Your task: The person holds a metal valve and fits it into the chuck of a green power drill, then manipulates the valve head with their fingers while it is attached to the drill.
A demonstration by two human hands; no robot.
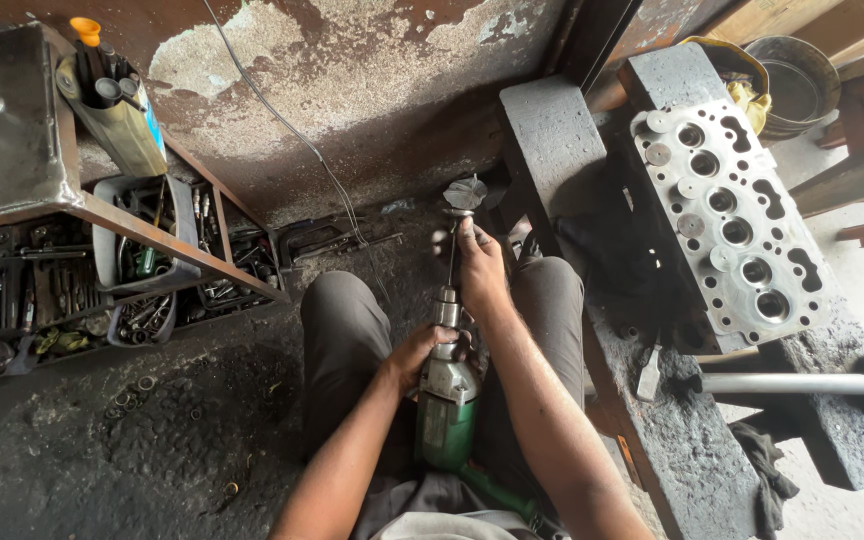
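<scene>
— Rusted metal is seen at the far left, is it not?

— Yes. A rusty shelf rack is stood against the stained wall, and it is crowded with loose tools; a grey plastic tub of sockets and bits is set in it, and a yellowish can stuffed with tubes is kept on top.

— And what is held by the hands?

— A green electric drill is held upright between the knees, just right of the rack. The left hand is closed around the drill's upper body, near the chuck. The right hand is closed higher up, around the thin stem of an engine valve that is fitted in the chuck, with the valve's round head pointed away towards the wall.

— What is found further right?

— A dark, grimy desk made of heavy blocks. A pale metal cylinder head is laid on it, with round ports in a row and several loose valve discs rested along its left edge. Nearer, a hammer with a pale handle is laid across the desk. At the far top right, a dark round bucket is stood beside a yellow rag
</scene>
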